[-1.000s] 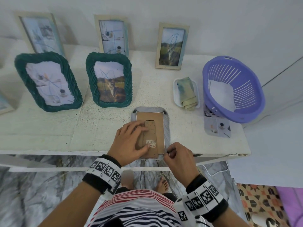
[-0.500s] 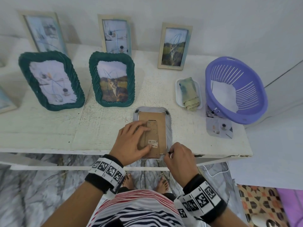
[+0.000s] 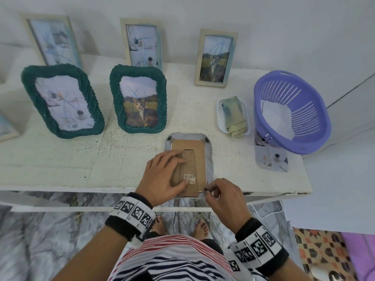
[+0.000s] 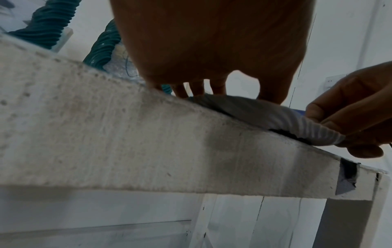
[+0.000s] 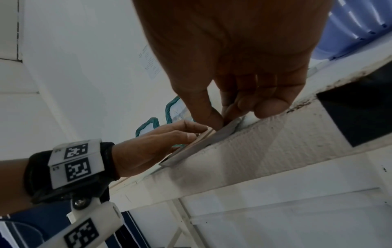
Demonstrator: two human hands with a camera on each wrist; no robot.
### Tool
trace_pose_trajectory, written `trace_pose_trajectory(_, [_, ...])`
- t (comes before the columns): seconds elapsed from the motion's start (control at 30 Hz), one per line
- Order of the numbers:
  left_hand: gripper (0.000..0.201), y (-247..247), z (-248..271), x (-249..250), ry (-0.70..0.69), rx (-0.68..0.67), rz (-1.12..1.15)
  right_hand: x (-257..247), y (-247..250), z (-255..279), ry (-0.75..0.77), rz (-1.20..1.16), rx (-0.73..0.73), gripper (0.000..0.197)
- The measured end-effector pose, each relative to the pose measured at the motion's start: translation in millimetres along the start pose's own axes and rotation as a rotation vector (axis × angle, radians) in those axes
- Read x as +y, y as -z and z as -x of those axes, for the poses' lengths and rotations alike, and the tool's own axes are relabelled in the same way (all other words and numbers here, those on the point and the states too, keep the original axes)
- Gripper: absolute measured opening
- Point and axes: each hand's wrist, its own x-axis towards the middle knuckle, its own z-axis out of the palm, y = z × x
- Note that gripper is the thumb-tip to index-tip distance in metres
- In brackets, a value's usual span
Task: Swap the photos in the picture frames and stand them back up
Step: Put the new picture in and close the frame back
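A grey picture frame [image 3: 210, 159] lies face down at the table's front edge, its brown backing board [image 3: 199, 157] and folded stand facing up. My left hand [image 3: 172, 171] presses flat on the backing with straight fingers. My right hand [image 3: 209, 190] pinches a small black clip [image 3: 206, 189] at the frame's near right corner. In the right wrist view the right hand's thumb and forefinger [image 5: 212, 117] meet at the frame's edge [image 5: 197, 146]. The left wrist view shows the frame's ribbed grey rim [image 4: 275, 117] overhanging the table edge. A loose photo [image 3: 272, 159] lies to the right.
Two green frames [image 3: 60, 100] [image 3: 140, 98] stand behind on the left, with cream frames [image 3: 215, 57] against the wall. A white tray with a folded cloth [image 3: 233, 116] and a tilted purple basket [image 3: 292, 112] sit on the right, the basket resting on the loose photo.
Both hands stay at the face-down frame. The right hand's fingertips have shifted slightly at the near right corner; the left hand keeps pressing on the backing.
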Motion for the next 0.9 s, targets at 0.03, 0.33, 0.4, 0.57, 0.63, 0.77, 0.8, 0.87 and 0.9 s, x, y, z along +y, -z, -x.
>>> trace_pose_trajectory(0.03, [0.055, 0, 0, 0, 0.001, 0.000, -0.001, 1, -1, 0, 0.007, 0.009, 0.001, 0.006])
trace_pose_trajectory(0.33, [0.055, 1, 0, -1, -0.017, -0.019, 0.008, 6, 3, -2, 0.157, 0.135, 0.035, 0.007])
trace_pose_trajectory(0.4, [0.054, 3, 1, -4, -0.034, -0.035, 0.037, 4, 7, -4, 0.238, 0.200, 0.065, 0.021])
trace_pose_trajectory(0.57, [0.041, 14, 8, -11, -0.033, 0.058, 0.217, -2, 3, -9, 0.378, 0.353, -0.112, 0.054])
trace_pose_trajectory(0.63, [0.034, 21, 18, -11, 0.016, 0.129, 0.186, 0, 0, -11, 0.363, 0.358, -0.118, 0.054])
trace_pose_trajectory(0.77, [0.029, 28, 41, -11, 0.120, 0.093, 0.082, 2, -2, -15, 0.377, 0.302, -0.048, 0.049])
trace_pose_trajectory(0.8, [0.031, 27, 44, -11, 0.130, 0.081, 0.068, 2, -3, -16, 0.382, 0.292, -0.034, 0.049])
trace_pose_trajectory(0.87, [0.034, 25, 48, -10, 0.129, 0.075, 0.056, 2, -3, -19, 0.388, 0.282, -0.023, 0.049])
trace_pose_trajectory(0.9, [0.034, 25, 49, -9, 0.127, 0.082, 0.059, 3, -4, -20, 0.390, 0.281, -0.021, 0.048])
